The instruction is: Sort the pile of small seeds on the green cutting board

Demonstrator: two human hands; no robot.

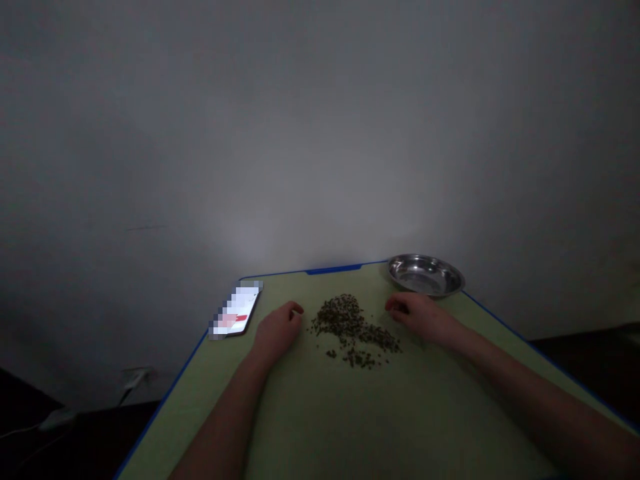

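A loose pile of small dark grains, like seeds or dried peppercorns (343,317), is spread over the middle of the green tabletop (320,413). Just left of the pile, my left hand (280,327) rests by the table with its fingers curled in. On the other side, my right hand (415,315) is bent toward the grains, thumb and fingers drawn together. Anything between the fingers of either hand is hidden or too small to make out. Behind my right hand stands a shallow shiny metal bowl (425,275) at the back right corner.
A phone (237,310) with a lit screen, partly blurred out, lies at the table's left edge. Blue trim (334,269) borders the table, which stands near a plain grey wall (320,133). A socket with a plug and cable (134,381) is low on the left.
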